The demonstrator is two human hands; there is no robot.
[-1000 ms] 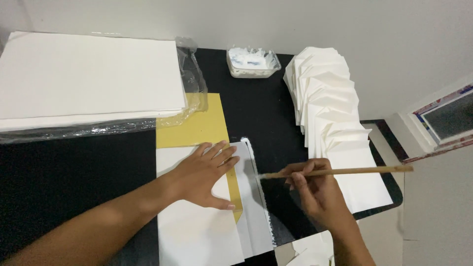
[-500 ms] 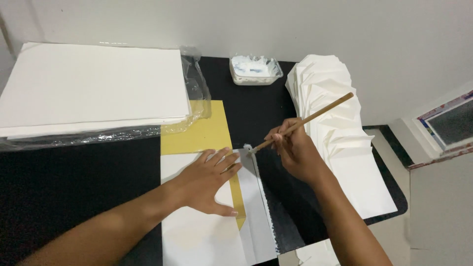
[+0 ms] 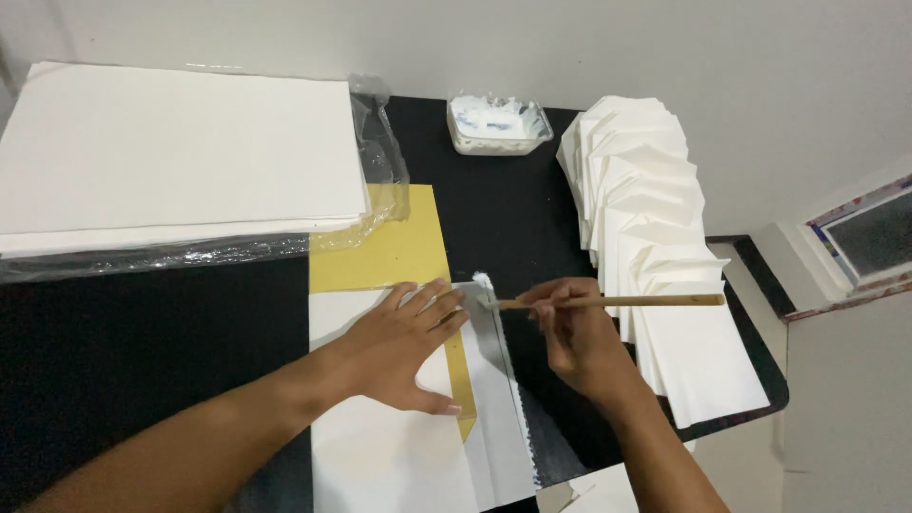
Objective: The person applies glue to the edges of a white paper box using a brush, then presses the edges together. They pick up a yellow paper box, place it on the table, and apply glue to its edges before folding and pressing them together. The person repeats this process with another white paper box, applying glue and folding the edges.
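While the left hand (image 3: 404, 351) lies flat and spread, palm down, on a white paper sheet (image 3: 380, 456), the right hand (image 3: 575, 342) is closed around a thin wooden stick brush (image 3: 608, 302), held roughly level with its handle end pointing away to the right. Landmark for these notes: the white sheet under the left hand. Brush tip touches the top end of a narrow, glue-wet strip (image 3: 499, 389) along the sheet's right edge; a white dab shows at the tip. A mustard-yellow paper backing (image 3: 380, 252) sticks out beyond the sheet's far edge and shows as a thin band along its right side, beside the left thumb. All of this rests on a black surface (image 3: 142, 342). Beyond the sheet, far left, a thick stack of large white sheets (image 3: 180, 152) sits partly on crumpled clear plastic wrap (image 3: 380, 161). Beyond the sheet, straight ahead near the wall, a small clear plastic tub holding white paste (image 3: 499, 123). Right of the sheet, past the right hand, a fanned row of folded white paper pieces (image 3: 646, 228) runs from the wall toward the near edge of the surface. Further right still, a corner of a window frame (image 3: 855, 247).
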